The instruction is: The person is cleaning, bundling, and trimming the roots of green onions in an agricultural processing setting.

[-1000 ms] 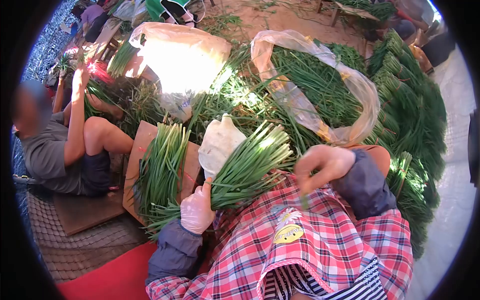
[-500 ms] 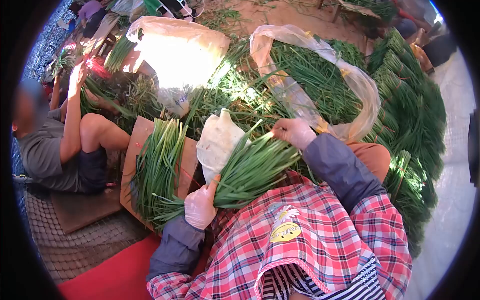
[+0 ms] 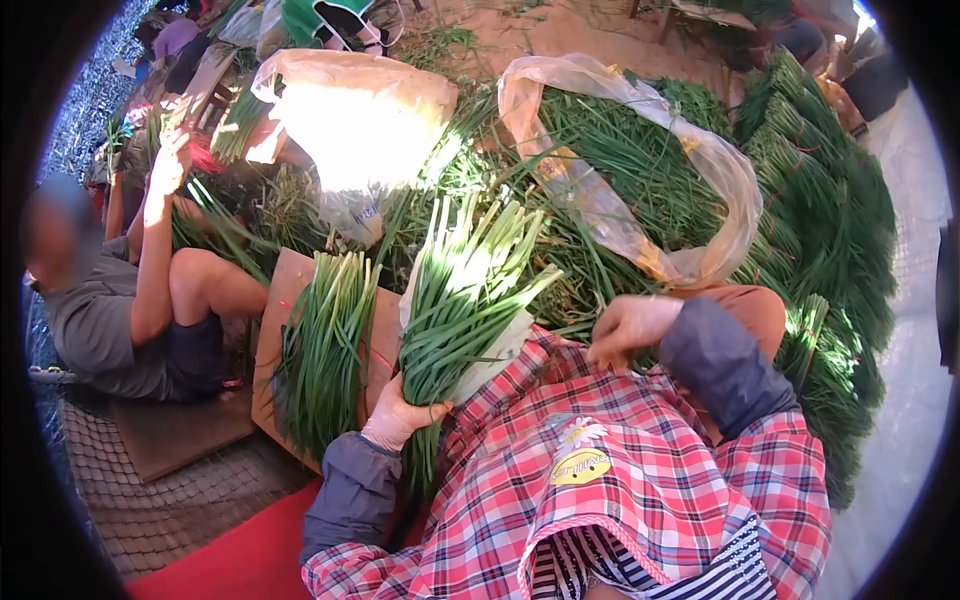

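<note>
My left hand, in a thin glove, grips a bunch of green chive stalks near its lower end and holds it tilted upright, cut ends fanning upward. My right hand hovers to the right of the bunch over my plaid lap, fingers curled; whether it pinches anything I cannot tell. A second bunch of stalks lies on a brown board just left of the held one. Behind the held bunch a white bag peeks out.
A large heap of loose greens fills the middle, with clear plastic bags over it. Tied bundles are stacked on the right. A seated person at the left raises an arm. A red mat lies at the bottom left.
My left hand has swung the bunch from lying rightward to standing nearly upright. My right hand has left the bunch's tips and drawn back toward my lap.
</note>
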Demonstrator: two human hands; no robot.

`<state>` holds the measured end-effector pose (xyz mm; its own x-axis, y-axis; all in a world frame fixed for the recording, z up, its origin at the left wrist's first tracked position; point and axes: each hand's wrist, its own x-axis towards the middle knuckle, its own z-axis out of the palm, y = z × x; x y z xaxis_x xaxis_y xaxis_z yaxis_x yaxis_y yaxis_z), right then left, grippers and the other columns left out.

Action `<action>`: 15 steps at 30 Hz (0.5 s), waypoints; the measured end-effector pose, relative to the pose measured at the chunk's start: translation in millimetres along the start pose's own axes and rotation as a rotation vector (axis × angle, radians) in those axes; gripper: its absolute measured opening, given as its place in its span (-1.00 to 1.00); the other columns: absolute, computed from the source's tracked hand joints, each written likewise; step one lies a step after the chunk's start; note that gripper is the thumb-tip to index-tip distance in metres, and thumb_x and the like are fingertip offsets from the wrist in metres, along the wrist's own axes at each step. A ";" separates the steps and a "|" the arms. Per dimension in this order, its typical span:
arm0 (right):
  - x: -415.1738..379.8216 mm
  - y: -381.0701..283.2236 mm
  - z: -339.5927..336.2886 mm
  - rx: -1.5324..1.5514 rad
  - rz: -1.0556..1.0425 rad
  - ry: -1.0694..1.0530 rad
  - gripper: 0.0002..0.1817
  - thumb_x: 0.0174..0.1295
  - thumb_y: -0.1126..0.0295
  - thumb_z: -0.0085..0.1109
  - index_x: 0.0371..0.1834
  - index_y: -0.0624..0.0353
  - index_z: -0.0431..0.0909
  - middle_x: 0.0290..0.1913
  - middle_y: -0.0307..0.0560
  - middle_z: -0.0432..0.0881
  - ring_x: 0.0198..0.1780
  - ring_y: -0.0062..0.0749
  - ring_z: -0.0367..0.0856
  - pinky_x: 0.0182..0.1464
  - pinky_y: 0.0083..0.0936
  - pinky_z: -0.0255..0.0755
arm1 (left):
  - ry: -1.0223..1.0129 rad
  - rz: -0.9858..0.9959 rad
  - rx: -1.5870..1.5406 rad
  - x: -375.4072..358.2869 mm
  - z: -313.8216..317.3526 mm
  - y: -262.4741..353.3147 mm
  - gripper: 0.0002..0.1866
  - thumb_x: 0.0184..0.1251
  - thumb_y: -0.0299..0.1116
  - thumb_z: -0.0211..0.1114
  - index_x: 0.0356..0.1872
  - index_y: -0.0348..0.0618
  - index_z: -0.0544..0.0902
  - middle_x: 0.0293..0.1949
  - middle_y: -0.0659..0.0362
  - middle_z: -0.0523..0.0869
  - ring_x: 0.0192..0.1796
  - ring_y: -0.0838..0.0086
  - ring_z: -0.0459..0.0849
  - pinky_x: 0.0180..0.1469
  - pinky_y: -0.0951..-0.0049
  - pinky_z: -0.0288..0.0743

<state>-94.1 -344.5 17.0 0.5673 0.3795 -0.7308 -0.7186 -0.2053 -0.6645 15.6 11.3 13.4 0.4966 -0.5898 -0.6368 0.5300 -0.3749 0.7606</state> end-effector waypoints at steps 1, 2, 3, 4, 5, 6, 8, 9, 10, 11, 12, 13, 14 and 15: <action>5.1 0.1 10.4 0.004 -0.031 -0.018 -0.69 0.16 0.23 0.21 -0.33 0.34 0.61 -0.44 -0.14 0.65 -0.49 -0.57 0.57 -0.45 -0.63 0.45 | 0.017 0.010 -0.012 0.1 1.4 -0.4 -0.40 -0.14 -0.51 0.46 0.03 -0.28 0.45 -0.11 0.16 0.63 -0.05 0.53 0.57 0.03 0.49 0.44; 13.5 1.9 16.4 -0.025 -0.035 -0.011 -0.70 0.18 0.24 0.19 -0.37 0.33 0.61 -0.47 -0.17 0.63 -0.51 -0.58 0.56 -0.47 -0.63 0.43 | 0.056 0.064 0.030 0.6 4.5 -0.4 -0.40 -0.14 -0.51 0.46 0.03 -0.29 0.45 -0.11 0.16 0.63 -0.06 0.53 0.57 0.04 0.49 0.44; 24.1 9.3 22.1 0.073 -0.135 0.023 -0.72 0.18 0.25 0.19 -0.39 0.32 0.60 -0.50 -0.18 0.61 -0.53 -0.59 0.54 -0.49 -0.63 0.41 | 0.092 0.118 0.069 1.4 8.3 -1.5 -0.41 -0.14 -0.51 0.45 0.03 -0.29 0.45 -0.11 0.16 0.63 -0.07 0.53 0.57 0.04 0.49 0.43; 27.4 7.0 28.1 0.171 -0.232 0.057 -0.73 0.18 0.26 0.19 -0.42 0.31 0.59 -0.54 -0.19 0.59 -0.55 -0.60 0.52 -0.52 -0.64 0.38 | 0.128 0.170 0.106 1.7 11.6 -4.9 -0.41 -0.13 -0.50 0.45 0.03 -0.29 0.45 -0.11 0.16 0.63 -0.07 0.52 0.58 0.04 0.49 0.43; 26.7 3.3 31.9 0.258 -0.294 0.205 -0.74 0.18 0.27 0.19 -0.42 0.31 0.58 -0.56 -0.19 0.57 -0.57 -0.61 0.50 -0.53 -0.64 0.37 | 0.193 0.209 0.204 2.5 13.4 -10.2 -0.42 -0.12 -0.50 0.42 0.03 -0.30 0.45 -0.10 0.16 0.64 -0.07 0.52 0.58 0.04 0.51 0.42; 24.3 -2.8 36.6 0.344 -0.353 0.351 -0.74 0.17 0.27 0.20 -0.43 0.30 0.57 -0.58 -0.20 0.55 -0.59 -0.61 0.47 -0.55 -0.65 0.36 | 0.221 0.226 0.247 1.0 15.8 -11.6 -0.43 -0.12 -0.50 0.41 0.03 -0.30 0.45 -0.10 0.15 0.64 -0.07 0.52 0.58 0.04 0.52 0.41; 19.3 -17.3 40.9 0.508 -0.484 0.543 -0.76 0.15 0.29 0.22 -0.35 0.29 0.55 -0.60 -0.21 0.51 -0.64 -0.63 0.42 -0.59 -0.66 0.33 | 0.277 0.251 0.331 -4.9 23.6 -10.0 -0.43 -0.12 -0.50 0.39 0.03 -0.30 0.44 -0.09 0.14 0.63 -0.07 0.53 0.58 0.04 0.53 0.41; 22.4 -22.5 37.8 0.499 -0.470 0.563 -0.75 0.15 0.29 0.22 -0.28 0.29 0.53 -0.60 -0.21 0.51 -0.64 -0.64 0.42 -0.60 -0.66 0.33 | 0.277 0.273 0.347 -6.1 23.4 -14.9 -0.45 -0.11 -0.49 0.37 0.02 -0.29 0.44 -0.11 0.13 0.64 -0.08 0.52 0.58 0.03 0.53 0.42; 26.2 -28.0 34.3 0.489 -0.457 0.586 -0.72 0.16 0.29 0.22 -0.21 0.29 0.51 -0.59 -0.21 0.50 -0.64 -0.64 0.43 -0.61 -0.66 0.32 | 0.286 0.288 0.360 -6.9 25.4 -15.5 -0.45 -0.11 -0.48 0.37 0.02 -0.30 0.45 -0.12 0.14 0.64 -0.08 0.52 0.58 0.02 0.52 0.42; 35.0 -29.1 32.6 0.431 -0.399 0.585 -0.64 0.12 0.23 0.25 -0.16 0.30 0.50 -0.58 -0.19 0.51 -0.63 -0.62 0.44 -0.60 -0.65 0.33 | 0.294 0.304 0.373 -6.8 28.7 -15.4 -0.46 -0.11 -0.48 0.37 0.01 -0.30 0.45 -0.13 0.14 0.64 -0.08 0.52 0.59 0.02 0.52 0.42; 47.9 -27.7 30.4 0.372 -0.342 0.584 -0.55 0.09 0.17 0.28 -0.11 0.31 0.48 -0.56 -0.17 0.53 -0.62 -0.60 0.45 -0.58 -0.64 0.33 | 0.303 0.321 0.386 -6.7 30.7 -15.1 -0.46 -0.11 -0.47 0.37 0.01 -0.30 0.45 -0.13 0.14 0.65 -0.09 0.51 0.59 0.01 0.51 0.43; 53.1 -30.7 29.5 0.312 -0.283 0.579 -0.47 0.06 0.11 0.31 -0.06 0.32 0.47 -0.55 -0.15 0.54 -0.61 -0.58 0.46 -0.57 -0.63 0.34 | 0.306 0.318 0.394 -6.7 30.9 -15.4 -0.46 -0.11 -0.46 0.37 0.01 -0.30 0.45 -0.14 0.13 0.65 -0.09 0.50 0.60 0.01 0.50 0.43; 53.7 -32.8 28.8 0.330 -0.266 0.529 -0.43 0.05 0.08 0.31 -0.02 0.32 0.44 -0.55 -0.15 0.54 -0.62 -0.58 0.47 -0.57 -0.63 0.34 | 0.311 0.315 0.399 -6.4 30.4 -17.0 -0.45 -0.11 -0.46 0.37 0.01 -0.30 0.44 -0.15 0.12 0.65 -0.09 0.49 0.60 0.00 0.50 0.44; 52.8 -35.7 29.2 0.349 -0.248 0.477 -0.38 0.04 0.06 0.31 0.02 0.32 0.41 -0.55 -0.15 0.54 -0.62 -0.57 0.47 -0.56 -0.62 0.34 | 0.318 0.311 0.404 -6.8 29.9 -18.8 -0.45 -0.12 -0.45 0.37 0.01 -0.30 0.44 -0.16 0.11 0.66 -0.10 0.47 0.61 -0.01 0.49 0.44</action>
<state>-50.2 -290.8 6.7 0.7925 -0.0817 -0.6043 -0.5858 0.1730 -0.7917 -18.2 1.0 7.2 0.8006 -0.4960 -0.3363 0.0550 -0.4980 0.8654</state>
